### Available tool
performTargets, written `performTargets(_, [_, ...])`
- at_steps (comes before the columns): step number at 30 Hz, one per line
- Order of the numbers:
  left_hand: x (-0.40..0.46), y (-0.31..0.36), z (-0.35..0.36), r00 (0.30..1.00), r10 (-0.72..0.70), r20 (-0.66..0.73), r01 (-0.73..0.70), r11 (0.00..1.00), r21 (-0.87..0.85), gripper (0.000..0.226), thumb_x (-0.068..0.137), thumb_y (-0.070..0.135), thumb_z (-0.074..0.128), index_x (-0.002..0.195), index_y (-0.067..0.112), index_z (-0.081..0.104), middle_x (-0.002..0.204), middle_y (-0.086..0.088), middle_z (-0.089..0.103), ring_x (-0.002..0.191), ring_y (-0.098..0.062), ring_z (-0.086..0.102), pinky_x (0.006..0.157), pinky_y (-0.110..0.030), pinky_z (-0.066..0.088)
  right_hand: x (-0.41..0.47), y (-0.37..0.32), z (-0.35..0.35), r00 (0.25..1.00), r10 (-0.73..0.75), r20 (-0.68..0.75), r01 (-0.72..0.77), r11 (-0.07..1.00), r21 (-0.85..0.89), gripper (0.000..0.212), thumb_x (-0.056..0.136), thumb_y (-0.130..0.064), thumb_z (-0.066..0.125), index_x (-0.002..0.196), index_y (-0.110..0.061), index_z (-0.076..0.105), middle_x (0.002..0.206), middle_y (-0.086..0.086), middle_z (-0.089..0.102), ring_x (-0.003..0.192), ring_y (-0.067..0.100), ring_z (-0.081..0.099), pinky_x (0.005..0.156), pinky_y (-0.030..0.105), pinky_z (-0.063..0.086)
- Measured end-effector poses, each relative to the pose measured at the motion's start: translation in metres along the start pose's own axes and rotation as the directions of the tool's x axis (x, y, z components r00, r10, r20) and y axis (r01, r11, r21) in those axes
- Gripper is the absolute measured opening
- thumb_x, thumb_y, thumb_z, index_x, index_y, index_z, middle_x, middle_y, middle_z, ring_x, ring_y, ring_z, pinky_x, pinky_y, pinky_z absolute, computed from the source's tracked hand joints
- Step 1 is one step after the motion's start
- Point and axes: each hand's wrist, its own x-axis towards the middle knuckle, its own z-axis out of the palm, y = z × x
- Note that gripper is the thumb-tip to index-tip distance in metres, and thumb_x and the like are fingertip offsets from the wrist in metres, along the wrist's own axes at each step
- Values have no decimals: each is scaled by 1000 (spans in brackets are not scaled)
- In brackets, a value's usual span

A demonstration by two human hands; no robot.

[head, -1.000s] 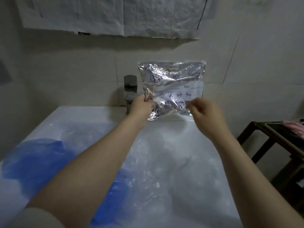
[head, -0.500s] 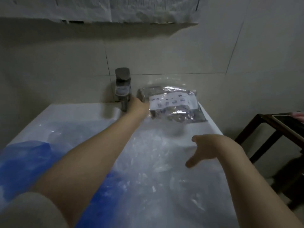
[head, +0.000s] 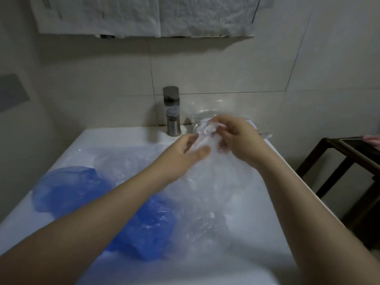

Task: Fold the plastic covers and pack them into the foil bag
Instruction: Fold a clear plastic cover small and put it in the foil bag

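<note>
Plastic covers (head: 205,182) still loose on tabletop (head: 115,140) mid-frame, clear one pinched in right hand (head: 238,138), left hand (head: 185,155) open beside; foil bag (head: 261,132) behind, seemingly nothing packed yet.

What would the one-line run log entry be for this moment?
right hand: gripping clear plastic cover | left hand: open beside it | foil bag: behind hands

Faucet (head: 172,112) stands just beside hands' (head: 238,138) left
</note>
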Motion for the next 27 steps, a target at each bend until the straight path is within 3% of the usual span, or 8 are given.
performTargets(2, [-11,-5,-6,1000,22,8,-22,995,98,28,79,33,71,103,22,60,100,1,68,87,-11,63,78,-30,49,4,-4,9,992,-15,-125,28,994,104,31,95,1,39,85,-22,58,72,-9,55,49,-2,49,44,17,41])
performTargets(5, [-18,-13,-18,988,19,-153,-9,997,71,13,85,21,67,94,11,67,87,-14,69,77,-20,60,71,-33,46,11,-2,19,955,18,-298,13,995,104,22,95,-6,40,88,-12,60,72,-6,57,63,8,51,60,25,40])
performTargets(9, [-21,-20,-30,936,-30,-350,10,998,-61,5,86,20,66,88,22,62,89,-4,69,85,-24,65,81,-42,53,11,17,32,967,124,-225,-171,964,-202,29,89,-17,51,116,-8,60,111,8,62,101,22,56,85,31,39])
performTargets(12, [-19,-25,-27,916,-11,-400,11,1000,-2,20,85,20,66,96,30,53,98,-2,65,90,-22,64,81,-39,52,-7,15,49,962,-172,-212,96,940,-326,47,80,-35,47,121,-16,60,125,6,55,121,27,44,98,39,30])
performTargets(16, [-17,-31,-23,927,41,-374,-47,999,-7,35,89,15,61,110,39,45,98,0,66,87,-19,65,76,-33,54,-17,8,69,840,-523,-148,347,726,-594,33,80,-23,49,108,-20,66,112,-2,63,117,22,41,92,35,22])
performTargets(20, [-21,-36,-27,927,240,-289,-187,962,198,40,94,8,49,98,48,47,84,22,63,79,-27,62,69,-31,53,-12,27,71,925,-381,14,298,700,-649,25,76,-20,58,99,-20,67,99,-2,70,112,32,54,93,37,16])
performTargets(24, [-23,-38,-38,914,352,-199,-258,887,383,35,92,-1,44,90,32,56,88,13,59,80,-12,59,71,-9,42,-11,37,59,965,-224,135,259,742,-619,23,82,-31,65,101,-19,64,93,-3,69,114,28,50,99,40,12])
performTargets(27, [-17,-46,-53,913,378,-151,-247,810,532,27,89,1,43,90,22,60,94,2,59,84,-21,57,76,-25,46,-11,33,52,960,-257,111,268,730,-629,32,78,-51,55,78,-20,63,78,-7,66,101,30,53,92,38,16])
